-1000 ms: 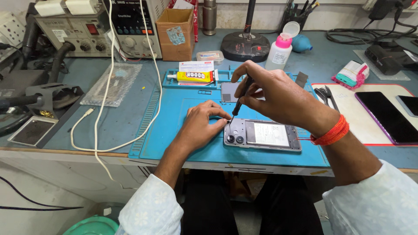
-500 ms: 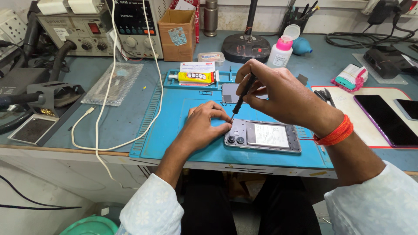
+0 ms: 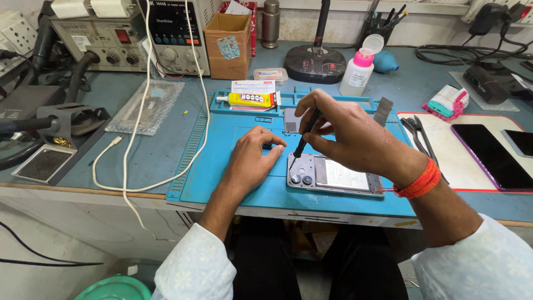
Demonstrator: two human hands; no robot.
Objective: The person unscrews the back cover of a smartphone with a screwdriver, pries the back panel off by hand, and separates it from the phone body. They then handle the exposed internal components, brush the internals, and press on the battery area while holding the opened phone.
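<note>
Two hands, the left hand (image 3: 256, 156) and the right hand (image 3: 347, 136), are working over one blue mat (image 3: 222, 166). One opened phone (image 3: 333, 176) is lying on the mat, two dark phones (image 3: 491, 155) right of it, one glue tube (image 3: 249, 99) and one bottle (image 3: 358, 69) behind it.

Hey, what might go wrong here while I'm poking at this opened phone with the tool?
The dark tool in your right hand could slip and scratch parts near the camera lenses. Your left hand rests beside the phone, not on it, so it may shift. The phone lies close to the mat's front edge.
</note>
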